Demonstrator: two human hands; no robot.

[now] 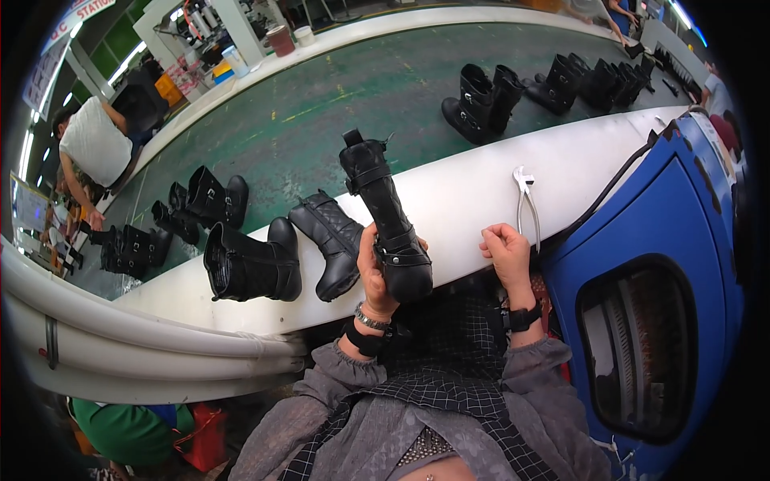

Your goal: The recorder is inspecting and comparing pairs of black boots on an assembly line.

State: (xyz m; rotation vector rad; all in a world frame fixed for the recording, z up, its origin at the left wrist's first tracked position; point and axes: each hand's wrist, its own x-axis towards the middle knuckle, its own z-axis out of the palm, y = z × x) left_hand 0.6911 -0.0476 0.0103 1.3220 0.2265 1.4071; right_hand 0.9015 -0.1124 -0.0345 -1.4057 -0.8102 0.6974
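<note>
My left hand (374, 276) is wrapped round the foot of a black boot (385, 204) with quilted panels and buckled straps. The boot's toe points toward me and its shaft stretches away over the white ledge (465, 184). To the right, my right hand (508, 252) is closed, thumb and fingers drawn together; whether anything small sits between them is hidden. Just beyond it lie metal pincers (524, 196) on the ledge. Left of the held boot, one black boot (329, 240) lies tilted and another black boot (257, 260) stands by it.
A green conveyor belt (321, 104) runs past the ledge, carrying several black boots (473, 104) at right and more boots (212, 196) at left. A blue machine (642, 232) with a dark window stands close on my right. White pipes (144, 309) bend along the left. Other people work nearby.
</note>
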